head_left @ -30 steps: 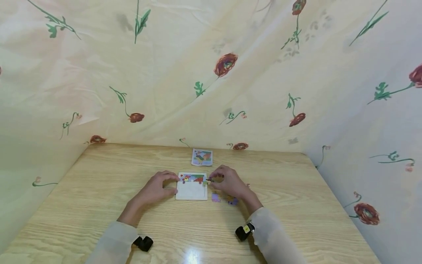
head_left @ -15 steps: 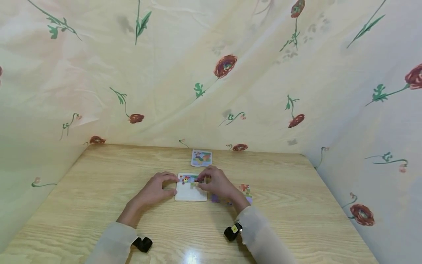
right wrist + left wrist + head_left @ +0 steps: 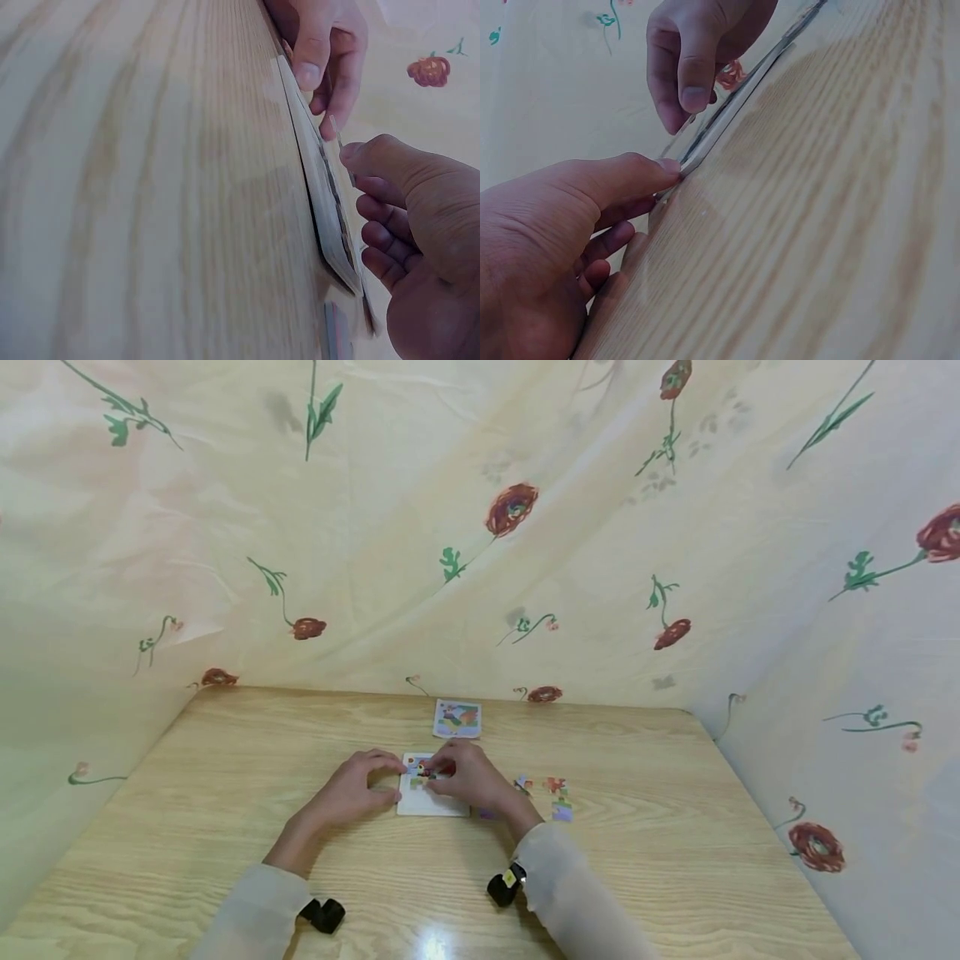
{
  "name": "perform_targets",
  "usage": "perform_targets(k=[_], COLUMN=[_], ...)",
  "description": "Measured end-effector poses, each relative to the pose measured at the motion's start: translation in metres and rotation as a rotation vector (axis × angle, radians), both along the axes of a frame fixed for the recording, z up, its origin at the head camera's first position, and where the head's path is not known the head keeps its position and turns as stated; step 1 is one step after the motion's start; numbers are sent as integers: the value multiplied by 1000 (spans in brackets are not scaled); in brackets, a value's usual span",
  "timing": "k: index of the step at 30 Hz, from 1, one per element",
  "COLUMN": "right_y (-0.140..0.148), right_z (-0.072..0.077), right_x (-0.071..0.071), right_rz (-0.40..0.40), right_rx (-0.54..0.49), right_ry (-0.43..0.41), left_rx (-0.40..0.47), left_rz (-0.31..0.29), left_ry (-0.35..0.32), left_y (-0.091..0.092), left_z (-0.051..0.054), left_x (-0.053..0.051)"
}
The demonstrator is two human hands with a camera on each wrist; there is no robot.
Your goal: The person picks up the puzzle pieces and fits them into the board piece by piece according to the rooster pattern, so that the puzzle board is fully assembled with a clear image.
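A white puzzle tray point(image 3: 433, 803) lies on the table, with several colourful pieces filling its upper part. My left hand point(image 3: 365, 789) holds the tray's left edge, thumb and fingertips touching it. Over the tray, my right hand point(image 3: 468, 774) pinches a jigsaw piece point(image 3: 336, 132) between thumb and fingers. That piece looks thin and edge-on in the right wrist view, slightly above the tray, and its picture cannot be made out. My right hand hides the tray's upper right part.
A square picture card point(image 3: 457, 719) of a colourful bird lies behind the tray. Right of the tray are several loose jigsaw pieces point(image 3: 562, 811), some partly hidden by my right forearm. A flowered cloth point(image 3: 375, 527) hangs along the table's back edge.
My right hand has carried the jigsaw piece leftward, from the tray's right edge to over its upper middle. More loose pieces show on the right. My left hand has stayed at the tray's edge.
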State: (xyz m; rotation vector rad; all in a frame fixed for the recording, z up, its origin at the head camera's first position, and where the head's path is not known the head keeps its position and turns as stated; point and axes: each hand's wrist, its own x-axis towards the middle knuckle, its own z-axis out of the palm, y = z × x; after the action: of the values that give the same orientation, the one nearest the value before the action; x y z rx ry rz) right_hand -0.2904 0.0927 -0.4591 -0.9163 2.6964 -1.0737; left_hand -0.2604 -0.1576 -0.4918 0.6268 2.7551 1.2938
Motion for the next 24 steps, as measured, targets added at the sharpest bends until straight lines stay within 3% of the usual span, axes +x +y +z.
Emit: perform_targets(k=[14,24], right_y=[-11,-11], right_z=[-5,-4], right_x=[-1,-2], right_rz=[10,20], right_rx=[78,78], right_ry=[50,64], left_rx=[-7,-10], left_rz=[-8,-3], left_ry=[11,12], left_y=[0,0], left_z=[0,1], left_x=[1,1])
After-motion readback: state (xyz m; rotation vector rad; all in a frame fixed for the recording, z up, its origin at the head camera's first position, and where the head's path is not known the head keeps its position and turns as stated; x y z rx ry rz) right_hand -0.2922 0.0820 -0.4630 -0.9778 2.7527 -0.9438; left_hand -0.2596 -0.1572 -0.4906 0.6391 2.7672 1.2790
